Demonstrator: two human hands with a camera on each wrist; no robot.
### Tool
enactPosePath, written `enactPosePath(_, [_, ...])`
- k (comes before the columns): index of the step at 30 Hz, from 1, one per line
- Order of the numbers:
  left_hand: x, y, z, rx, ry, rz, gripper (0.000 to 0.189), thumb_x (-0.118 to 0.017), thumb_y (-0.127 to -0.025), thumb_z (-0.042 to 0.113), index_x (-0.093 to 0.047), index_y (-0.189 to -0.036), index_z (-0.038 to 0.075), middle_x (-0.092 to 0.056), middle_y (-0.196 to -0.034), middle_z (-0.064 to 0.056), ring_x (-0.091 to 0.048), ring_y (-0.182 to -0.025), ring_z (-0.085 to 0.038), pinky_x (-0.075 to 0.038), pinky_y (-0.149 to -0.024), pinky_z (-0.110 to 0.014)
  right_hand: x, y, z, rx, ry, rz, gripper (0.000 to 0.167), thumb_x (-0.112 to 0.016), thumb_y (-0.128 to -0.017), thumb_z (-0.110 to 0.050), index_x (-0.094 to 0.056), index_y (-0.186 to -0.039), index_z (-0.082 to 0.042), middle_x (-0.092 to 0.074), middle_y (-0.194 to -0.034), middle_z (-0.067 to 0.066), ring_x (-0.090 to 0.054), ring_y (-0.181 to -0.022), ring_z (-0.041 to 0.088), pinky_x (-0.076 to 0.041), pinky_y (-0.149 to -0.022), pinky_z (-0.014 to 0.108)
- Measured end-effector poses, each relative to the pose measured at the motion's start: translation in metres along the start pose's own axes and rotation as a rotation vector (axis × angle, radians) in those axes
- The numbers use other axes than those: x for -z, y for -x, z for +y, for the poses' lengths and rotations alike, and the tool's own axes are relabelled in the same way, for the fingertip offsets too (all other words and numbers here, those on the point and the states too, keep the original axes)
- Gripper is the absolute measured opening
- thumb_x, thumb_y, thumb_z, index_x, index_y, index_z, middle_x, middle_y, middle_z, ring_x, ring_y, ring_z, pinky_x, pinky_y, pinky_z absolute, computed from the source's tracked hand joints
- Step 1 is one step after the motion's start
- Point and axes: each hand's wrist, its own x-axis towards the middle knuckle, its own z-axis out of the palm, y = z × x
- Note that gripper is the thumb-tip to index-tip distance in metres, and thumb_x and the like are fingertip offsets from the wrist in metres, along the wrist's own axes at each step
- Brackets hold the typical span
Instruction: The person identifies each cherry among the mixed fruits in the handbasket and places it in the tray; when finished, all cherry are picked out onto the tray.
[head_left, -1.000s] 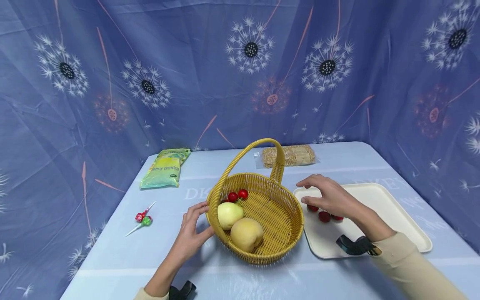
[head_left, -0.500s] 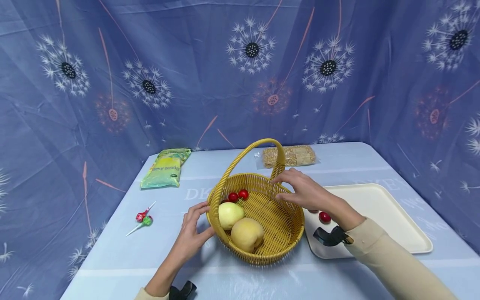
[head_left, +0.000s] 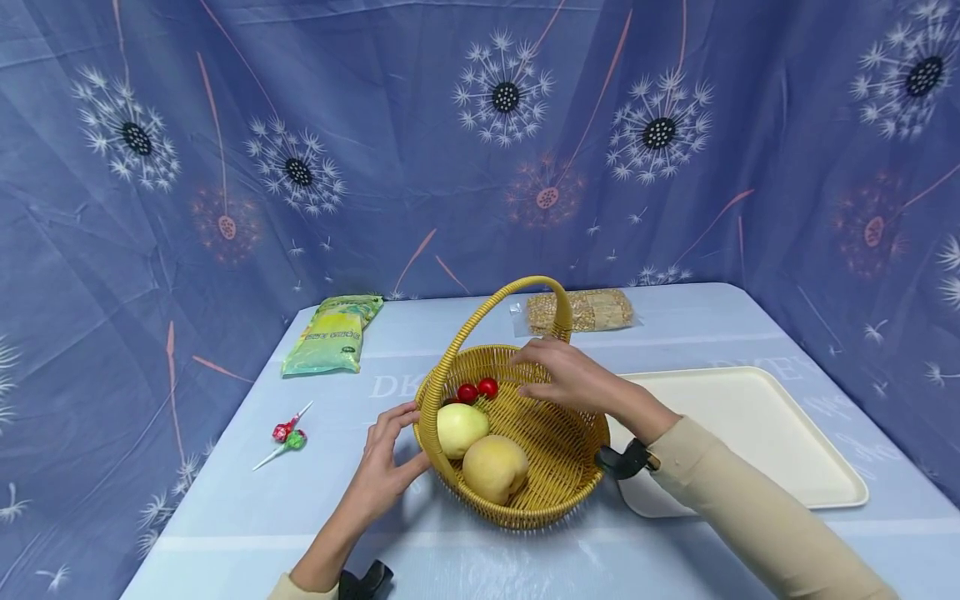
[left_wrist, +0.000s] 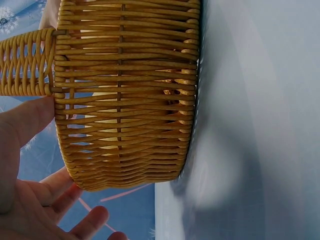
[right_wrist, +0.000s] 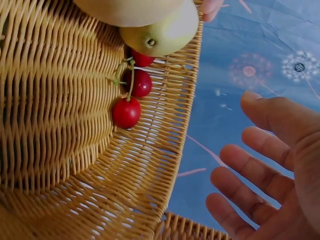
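Observation:
A yellow wicker basket [head_left: 555, 433] with a tall handle holds a peach [head_left: 495, 469], a yellow-green apple [head_left: 461, 431] and red cherries [right_wrist: 126, 113] with green stems. My left hand [head_left: 386, 458] rests against the left side of the basket. Thumb and fingertips touch near the rim on either side of the handle's base, as the left wrist view shows. Over the basket's right half hovers my right hand [head_left: 570, 377], fingers loosely spread and nothing in them. The right wrist view has this hand beyond the rim, apart from the wicker.
A cream tray [head_left: 750, 433] lies to the right, partly behind my right forearm. Two lollipops [head_left: 288, 437] lie on the left. Farther back are a green and yellow packet [head_left: 330, 335] and a clear pack of grain-like snack [head_left: 577, 311]. A blue patterned curtain [head_left: 420, 150] stands behind.
My right hand has moved left from above the tray to over the basket. The red fruits seen on the tray earlier are out of sight now. My left hand stays at the basket.

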Motion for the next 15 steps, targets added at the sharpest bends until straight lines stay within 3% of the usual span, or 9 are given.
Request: enactPosePath(15, [0.000,0.001,0.002,0.024,-0.006,-0.003,0.052,-0.076,-0.078,0.023,-0.055,-0.124,0.011,-0.042,-0.143,-0.006,-0.033,-0.129,-0.026,-0.029,-0.101,-0.056,-0.025,-0.034,-0.001,-0.075,-0.064,-0.149,0.043,-0.067,-0.088,-0.028,-0.057,-0.127,-0.014,-0.059,-0.125,0.005,-0.050,-0.120,0.025,-0.042,-0.097,0.042])
